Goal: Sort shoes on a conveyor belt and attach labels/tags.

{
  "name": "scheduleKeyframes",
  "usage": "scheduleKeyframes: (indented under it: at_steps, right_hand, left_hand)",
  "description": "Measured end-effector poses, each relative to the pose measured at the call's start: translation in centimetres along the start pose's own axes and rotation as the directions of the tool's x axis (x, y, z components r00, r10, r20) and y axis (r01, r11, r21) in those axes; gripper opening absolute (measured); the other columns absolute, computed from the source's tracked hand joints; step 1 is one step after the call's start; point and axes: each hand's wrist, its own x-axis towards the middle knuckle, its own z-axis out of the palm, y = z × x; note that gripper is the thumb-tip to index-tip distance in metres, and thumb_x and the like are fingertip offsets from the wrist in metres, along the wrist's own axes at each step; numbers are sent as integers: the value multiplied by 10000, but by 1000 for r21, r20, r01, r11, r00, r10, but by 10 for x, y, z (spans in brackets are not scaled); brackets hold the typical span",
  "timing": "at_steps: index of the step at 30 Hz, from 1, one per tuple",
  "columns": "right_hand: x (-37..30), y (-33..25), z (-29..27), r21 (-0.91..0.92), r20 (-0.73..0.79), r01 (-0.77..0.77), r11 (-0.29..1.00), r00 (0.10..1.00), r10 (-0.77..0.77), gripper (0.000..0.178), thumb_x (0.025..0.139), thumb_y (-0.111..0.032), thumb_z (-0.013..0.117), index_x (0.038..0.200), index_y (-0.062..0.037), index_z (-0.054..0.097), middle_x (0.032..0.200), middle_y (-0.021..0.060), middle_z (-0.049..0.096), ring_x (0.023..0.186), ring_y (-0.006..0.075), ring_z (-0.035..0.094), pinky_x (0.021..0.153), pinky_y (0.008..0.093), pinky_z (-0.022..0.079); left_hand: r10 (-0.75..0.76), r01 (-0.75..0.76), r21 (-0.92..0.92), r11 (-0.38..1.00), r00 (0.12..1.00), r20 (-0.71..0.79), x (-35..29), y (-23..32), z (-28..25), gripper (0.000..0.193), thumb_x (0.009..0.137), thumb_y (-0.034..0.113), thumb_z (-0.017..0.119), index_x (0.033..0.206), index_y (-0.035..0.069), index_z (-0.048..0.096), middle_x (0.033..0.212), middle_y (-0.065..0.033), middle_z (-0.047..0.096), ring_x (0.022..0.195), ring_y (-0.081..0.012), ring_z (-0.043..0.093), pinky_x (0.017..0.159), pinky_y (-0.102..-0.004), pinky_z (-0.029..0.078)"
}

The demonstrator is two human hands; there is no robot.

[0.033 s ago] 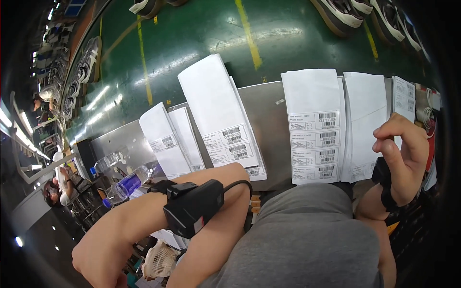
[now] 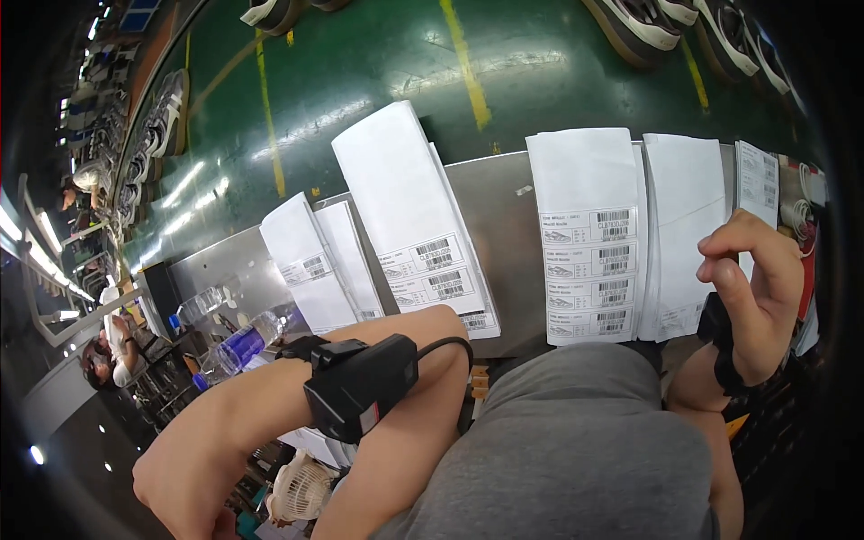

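My right hand (image 2: 765, 288) is raised at the right, above the right-hand label sheets. Its fingers are bent, with a small gap between thumb and index fingertip and nothing visible between them. At the lower left my left hand (image 2: 184, 486) is bent downward, its fingers mostly hidden. A black box-shaped device (image 2: 360, 385) with a cable is strapped to my left forearm. White sheets of barcode labels with shoe drawings lie in stacks: a wide stack (image 2: 585, 234), one beside it (image 2: 686, 225), a tilted stack (image 2: 405, 198) and a smaller stack (image 2: 306, 261) further left.
The stacks lie on a grey metal table (image 2: 504, 216). Beyond its far edge is a green surface (image 2: 360, 54) with yellow lines and several shoes (image 2: 634, 31). Plastic bottles (image 2: 238, 348) lie at the left; a small white fan (image 2: 301, 489) is below them. People work at far left.
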Motion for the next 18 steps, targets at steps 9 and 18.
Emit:
scheduleKeyframes:
  at_steps: [9, 18]
  right_hand:
    - [4, 3, 13, -154, -152, -119, 981, 984, 96, 125, 848, -52, 686, 907, 52, 648, 741, 91, 646, 673, 146, 601, 645, 253, 457]
    - [3, 42, 32, -451, 166, -120, 884, 962, 215, 407, 791, -165, 749, 1126, 32, 629, 1007, 197, 691, 892, 325, 674, 781, 371, 531]
  left_hand:
    - [317, -315, -38, 948, 948, 34, -21, 4, -16, 56, 803, -36, 713, 754, -9, 714, 710, -75, 696, 613, -129, 614, 614, -292, 494]
    - [288, 932, 289, 217, 222, -932, -136, 121, -166, 431, 869, 270, 660, 1259, 89, 622, 1045, -113, 678, 1010, -211, 624, 880, -389, 452]
